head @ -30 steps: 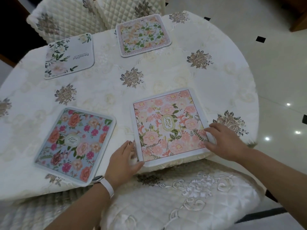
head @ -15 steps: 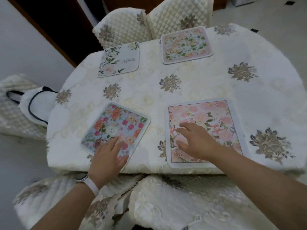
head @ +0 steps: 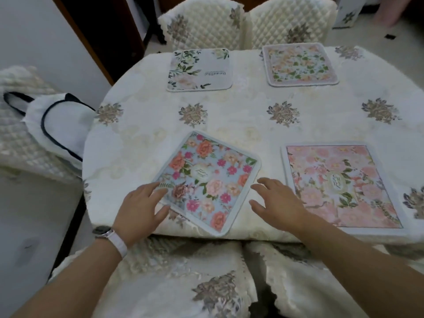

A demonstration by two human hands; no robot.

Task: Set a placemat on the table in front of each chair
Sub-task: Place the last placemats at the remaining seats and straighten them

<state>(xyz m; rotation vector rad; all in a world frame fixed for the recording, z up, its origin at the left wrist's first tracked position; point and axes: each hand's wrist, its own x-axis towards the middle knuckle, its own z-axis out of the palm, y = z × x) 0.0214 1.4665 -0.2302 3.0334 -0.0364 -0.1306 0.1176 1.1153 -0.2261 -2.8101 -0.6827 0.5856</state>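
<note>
A blue floral placemat (head: 207, 180) lies turned at an angle near the table's front edge. My left hand (head: 141, 208) rests with spread fingers on its left corner. My right hand (head: 278, 203) hovers open just right of that mat, on the bare cloth between it and a pink floral placemat (head: 339, 184), which lies square to the front edge. Across the table lie a white leafy placemat (head: 199, 70) and a pale peach floral placemat (head: 299, 64), each before a quilted chair (head: 202, 24).
The round table (head: 241, 120) carries a cream cloth with embroidered flowers. Two cushioned chairs (head: 179, 283) stand right below my arms. A white bag with dark handles (head: 59, 127) sits on a chair at the left. A second far chair (head: 291, 21) stands behind the peach mat.
My right hand has left the pink placemat and moved left toward the blue one. My left hand stays on the blue mat's corner. The view has shifted left.
</note>
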